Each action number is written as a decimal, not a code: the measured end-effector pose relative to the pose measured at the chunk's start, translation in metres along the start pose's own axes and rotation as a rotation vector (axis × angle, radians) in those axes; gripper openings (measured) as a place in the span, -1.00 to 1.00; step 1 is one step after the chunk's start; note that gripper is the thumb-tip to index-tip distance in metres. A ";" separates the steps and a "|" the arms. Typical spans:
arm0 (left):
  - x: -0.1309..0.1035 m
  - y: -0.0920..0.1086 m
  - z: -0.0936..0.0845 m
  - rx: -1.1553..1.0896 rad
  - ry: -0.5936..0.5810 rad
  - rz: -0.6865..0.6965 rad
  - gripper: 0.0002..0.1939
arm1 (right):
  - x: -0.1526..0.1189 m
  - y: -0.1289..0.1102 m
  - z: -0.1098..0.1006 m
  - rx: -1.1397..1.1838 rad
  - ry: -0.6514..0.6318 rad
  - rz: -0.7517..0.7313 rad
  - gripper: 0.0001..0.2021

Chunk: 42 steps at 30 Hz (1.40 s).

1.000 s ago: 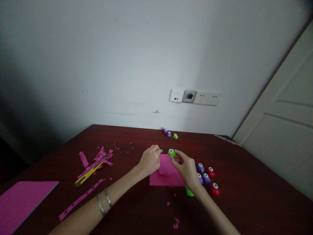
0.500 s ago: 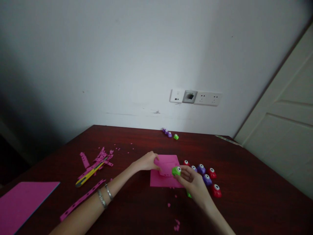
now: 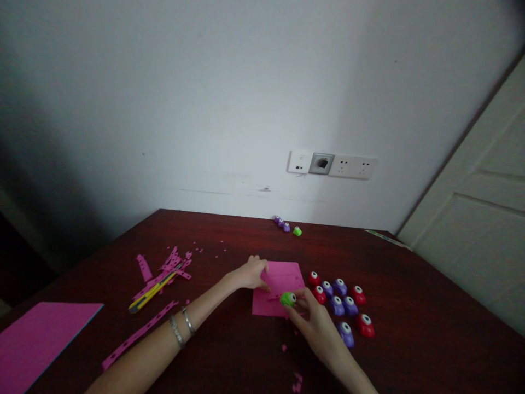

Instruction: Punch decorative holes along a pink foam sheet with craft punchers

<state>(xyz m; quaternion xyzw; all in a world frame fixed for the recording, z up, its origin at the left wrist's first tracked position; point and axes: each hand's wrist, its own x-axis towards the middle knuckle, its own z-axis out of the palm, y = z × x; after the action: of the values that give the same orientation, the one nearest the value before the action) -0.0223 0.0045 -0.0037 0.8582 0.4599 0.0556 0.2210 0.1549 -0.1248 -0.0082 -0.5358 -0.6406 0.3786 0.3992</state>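
Observation:
My right hand (image 3: 309,317) holds a green craft punch (image 3: 287,299) with a white, eye-like button, low over the front part of a pink foam sheet (image 3: 281,276). At the sheet's left side my left hand (image 3: 252,273) grips a smaller pink piece, thumb and fingers curled round its edge. That piece blends with the sheet beneath, so its outline is hard to make out. Right of the sheet stands a group of punches, among them a purple punch (image 3: 337,305) and a red punch (image 3: 365,325).
A yellow utility knife (image 3: 153,290) lies on punched pink scraps (image 3: 170,262) at the left. Nearer is a long punched strip (image 3: 139,335), and a large pink sheet (image 3: 45,339) lies far left. By the wall stand small purple punches (image 3: 286,226) and a green one (image 3: 297,231).
My right hand has brought the green punch left and nearer to me, down toward the front of the sheet. The pink piece's front edge has tipped lower. My left hand stays about where it was.

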 end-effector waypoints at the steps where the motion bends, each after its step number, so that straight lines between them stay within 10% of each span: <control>1: 0.000 0.001 0.000 -0.008 -0.015 -0.015 -0.47 | 0.000 0.000 0.001 -0.026 0.006 0.010 -0.86; 17: 0.000 0.007 -0.001 -0.048 -0.013 -0.028 -0.52 | 0.000 -0.008 0.000 -0.172 0.082 -0.017 -0.89; 25: 0.008 -0.001 0.005 -0.372 -0.033 0.025 -0.85 | 0.002 -0.002 0.000 -0.072 0.103 0.002 -0.82; 42: -0.005 0.002 -0.014 -0.878 -0.045 0.019 -0.79 | 0.005 -0.002 0.004 -0.146 0.175 0.016 -0.89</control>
<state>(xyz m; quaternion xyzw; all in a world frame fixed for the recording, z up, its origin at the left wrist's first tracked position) -0.0280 0.0038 0.0107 0.6880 0.3800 0.2291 0.5743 0.1498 -0.1207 -0.0071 -0.5996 -0.6248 0.2860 0.4102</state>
